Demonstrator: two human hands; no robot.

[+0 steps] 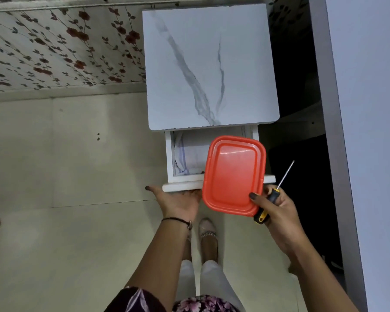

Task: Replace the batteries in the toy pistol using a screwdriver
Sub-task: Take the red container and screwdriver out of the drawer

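Pale floor tiles (77,165) run up to a wall (54,46) with red flowers on it. A small white cabinet (212,64) with a grey-streaked top stands on the floor by the wall. Its drawer (180,186) is pulled out, and a folded white cloth (189,154) lies inside at the left. An orange plastic box (233,174) is held up over the drawer's right front corner. The right grip (277,208) clasps both the box and the screwdriver (274,194), thumb on the box. The screwdriver's black and yellow handle lies in the palm, with its thin metal tip pointing up and away. The left grip (178,201) is palm up under the drawer's front edge; its fingers are hidden, so I cannot tell if they curl.
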